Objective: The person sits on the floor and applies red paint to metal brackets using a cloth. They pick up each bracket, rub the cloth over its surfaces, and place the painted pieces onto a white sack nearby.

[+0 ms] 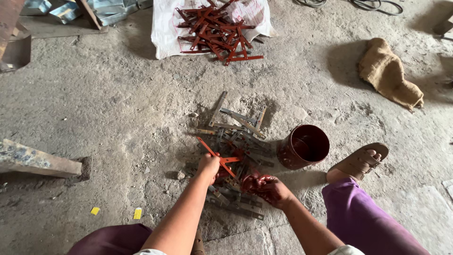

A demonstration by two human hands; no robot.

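My left hand [207, 166] grips a red-painted angled metal strip [218, 157] over a heap of grey metal strips [238, 137] on the concrete floor. My right hand [268, 187], stained red, is closed around a small dark red object that I cannot make out, just right of the left hand. A dark red paint tin [303, 146] stands open immediately to the right of the heap.
A stack of red-painted strips [214, 29] lies on a white sack [165, 28] at the far middle. A burlap cloth [389, 73] sits far right. My sandalled foot [359, 161] rests beside the tin. A metal block [33, 160] lies left.
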